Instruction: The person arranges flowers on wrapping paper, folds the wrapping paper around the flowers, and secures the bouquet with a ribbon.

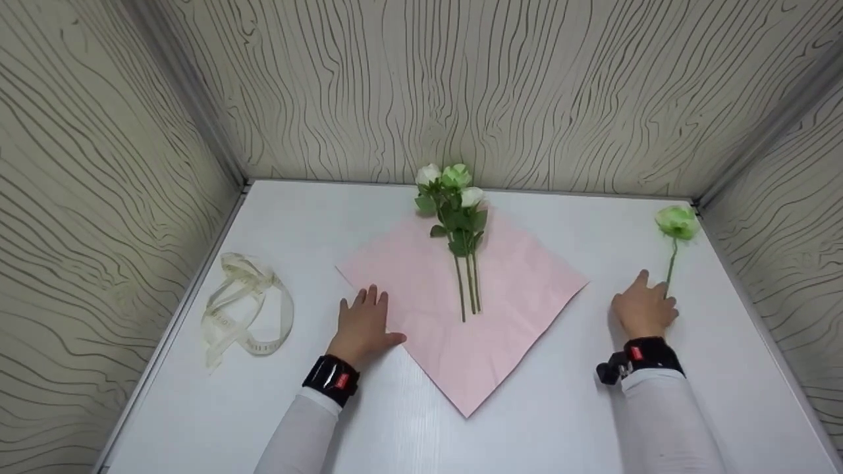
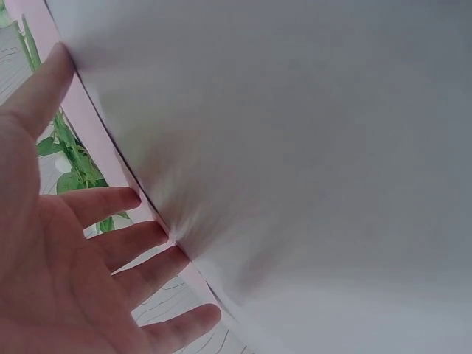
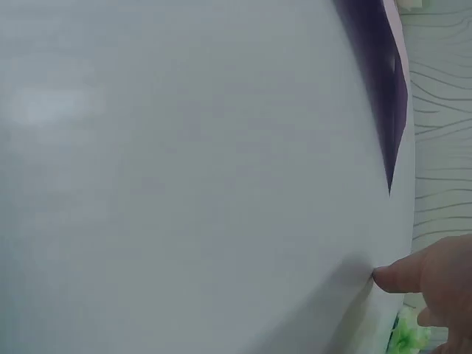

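Note:
My left hand [image 1: 361, 332] lies with fingers spread on the left edge of the pink wrapping paper [image 1: 408, 276], its fingertips touching that edge in the left wrist view. Three artificial roses, a white rose [image 1: 428, 174], a green rose [image 1: 456, 176] and another white rose [image 1: 471, 197], rest on the paper with stems toward me. My right hand [image 1: 644, 308] is over the lower stem of a separate green rose [image 1: 676, 222] at the right. One finger [image 3: 402, 274] reaches out and touches the table in the right wrist view. Whether the others grip the stem is hidden.
A loosely looped cream ribbon [image 1: 269, 347] with printed lettering lies on the left of the white table [image 1: 408, 438]. Wood-grain patterned panels [image 1: 408, 85] stand along the back and both sides. The paper's right corner lifts slightly off the table.

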### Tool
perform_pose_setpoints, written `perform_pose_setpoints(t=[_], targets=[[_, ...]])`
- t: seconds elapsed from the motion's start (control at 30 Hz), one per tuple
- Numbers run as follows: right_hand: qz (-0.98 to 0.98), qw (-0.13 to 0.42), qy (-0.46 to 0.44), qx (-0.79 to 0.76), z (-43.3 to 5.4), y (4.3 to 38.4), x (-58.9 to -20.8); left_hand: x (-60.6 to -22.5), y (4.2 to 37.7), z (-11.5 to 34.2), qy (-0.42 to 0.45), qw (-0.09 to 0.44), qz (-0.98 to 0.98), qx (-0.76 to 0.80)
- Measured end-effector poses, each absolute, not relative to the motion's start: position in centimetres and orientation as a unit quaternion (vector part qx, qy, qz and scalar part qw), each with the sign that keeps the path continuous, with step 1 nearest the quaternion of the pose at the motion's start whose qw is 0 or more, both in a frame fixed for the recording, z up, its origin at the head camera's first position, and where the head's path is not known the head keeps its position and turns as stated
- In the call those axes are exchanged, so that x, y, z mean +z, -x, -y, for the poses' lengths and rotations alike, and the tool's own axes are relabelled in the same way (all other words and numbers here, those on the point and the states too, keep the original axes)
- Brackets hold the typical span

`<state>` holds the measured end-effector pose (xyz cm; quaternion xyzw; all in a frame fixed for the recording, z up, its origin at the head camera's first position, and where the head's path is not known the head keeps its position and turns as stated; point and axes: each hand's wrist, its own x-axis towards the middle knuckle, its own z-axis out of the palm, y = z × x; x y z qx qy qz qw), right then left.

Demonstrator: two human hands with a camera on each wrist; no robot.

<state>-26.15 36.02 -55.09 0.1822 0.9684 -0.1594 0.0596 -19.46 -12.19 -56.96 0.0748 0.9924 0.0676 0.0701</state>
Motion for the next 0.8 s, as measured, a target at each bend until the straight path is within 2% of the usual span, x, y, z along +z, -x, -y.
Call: perform_pose_setpoints(t=[0.27,0.47,0.8], targets=[[-0.956,0.090,-0.233,-0.153,-37.6,25.2,-54.9,-57.0,19.6,12.2,-0.072,0.081,-0.992,0.064],[-0.960,0.077,-0.231,-0.136,-37.4,25.1,-55.1,-56.8,19.5,12.1,-0.072,0.081,-0.992,0.069],[-0.956,0.109,-0.224,-0.157,-37.8,25.3,-54.5,-56.8,19.4,12.1,-0.071,0.077,-0.992,0.076]])
